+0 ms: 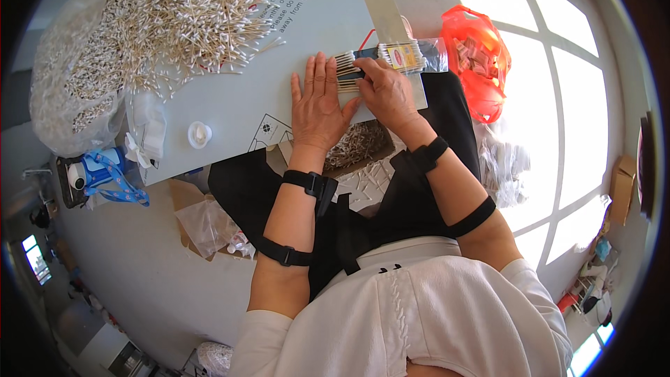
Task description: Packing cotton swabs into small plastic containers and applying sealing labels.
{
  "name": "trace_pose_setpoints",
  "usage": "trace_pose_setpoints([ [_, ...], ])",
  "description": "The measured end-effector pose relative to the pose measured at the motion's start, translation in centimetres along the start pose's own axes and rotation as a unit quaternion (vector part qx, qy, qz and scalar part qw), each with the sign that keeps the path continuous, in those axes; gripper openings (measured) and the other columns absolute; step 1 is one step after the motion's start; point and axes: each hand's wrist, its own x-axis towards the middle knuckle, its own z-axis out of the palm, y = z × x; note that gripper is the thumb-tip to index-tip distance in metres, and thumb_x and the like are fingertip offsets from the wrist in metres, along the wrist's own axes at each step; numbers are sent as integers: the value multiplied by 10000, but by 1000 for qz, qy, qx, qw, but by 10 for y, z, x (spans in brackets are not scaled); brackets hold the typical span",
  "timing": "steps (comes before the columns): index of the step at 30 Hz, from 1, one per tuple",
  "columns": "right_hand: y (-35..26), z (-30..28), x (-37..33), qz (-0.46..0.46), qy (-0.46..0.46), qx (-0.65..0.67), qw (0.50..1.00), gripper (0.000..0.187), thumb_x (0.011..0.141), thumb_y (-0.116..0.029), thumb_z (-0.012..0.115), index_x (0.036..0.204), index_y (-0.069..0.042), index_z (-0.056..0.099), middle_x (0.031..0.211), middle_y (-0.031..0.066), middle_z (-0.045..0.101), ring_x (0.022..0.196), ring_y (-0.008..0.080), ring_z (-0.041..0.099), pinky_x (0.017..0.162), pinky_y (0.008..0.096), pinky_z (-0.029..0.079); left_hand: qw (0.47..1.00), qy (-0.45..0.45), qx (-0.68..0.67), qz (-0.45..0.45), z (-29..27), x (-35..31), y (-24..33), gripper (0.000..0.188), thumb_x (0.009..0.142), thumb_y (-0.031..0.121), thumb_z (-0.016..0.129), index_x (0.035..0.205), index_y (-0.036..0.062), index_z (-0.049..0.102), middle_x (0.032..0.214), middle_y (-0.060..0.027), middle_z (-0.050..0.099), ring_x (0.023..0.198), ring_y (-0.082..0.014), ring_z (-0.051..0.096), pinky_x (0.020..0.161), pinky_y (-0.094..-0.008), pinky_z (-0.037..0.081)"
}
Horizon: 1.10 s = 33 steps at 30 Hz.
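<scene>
Swabs [347,72] lie in a flat row at upper centre on the table [230,98], sticks running left-right. Left hand [318,101] presses flat, fingers together, on them; right hand [386,91] pinches their right ends beside a bag [408,56].

Left hand [317,101] lies flat, fingers spread and extended, palm down. Right hand [385,91] sits just beside the left hand, fingers curled, both wrists strapped with black bands.
</scene>
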Motion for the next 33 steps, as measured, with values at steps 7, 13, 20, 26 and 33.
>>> trace_pose_setpoints([
  [7,-2,0,0,-3,3,-1,1000,291,838,-98,641,1128,-73,640,873,121,637,764,305,662,679,416,524,1000,1,6,0,0,-1,-1,828,898,510,598,1530,83,275,1597,-117,266,1489,-280,223,1196,-527,151],
  [13,4,3,-2,-17,12,-16,1000,260,840,-103,639,1099,-75,642,861,122,629,760,319,662,666,421,522,1000,-4,6,0,0,1,1,842,890,509,607,1523,65,275,1599,-123,256,1492,-278,213,1200,-528,147],
  [20,-2,0,6,9,4,-8,1000,280,847,-124,636,1126,-95,648,864,135,668,776,329,663,682,427,518,1000,-11,9,-1,0,0,0,838,897,516,592,1520,53,277,1602,-126,249,1494,-277,202,1204,-529,136],
  [26,-3,-2,8,6,-13,-19,1000,235,851,-152,622,1079,-101,647,875,134,669,791,349,662,689,450,523,1000,-5,11,1,1,0,-1,830,908,544,558,1516,51,285,1599,-127,255,1493,-278,204,1205,-528,129],
  [33,-3,-1,6,5,-8,-15,1000,202,850,-145,640,1043,-85,641,848,133,655,769,345,653,672,438,505,1000,0,1,1,-1,0,0,820,899,503,596,1517,60,290,1589,-124,278,1488,-282,221,1198,-524,143],
])
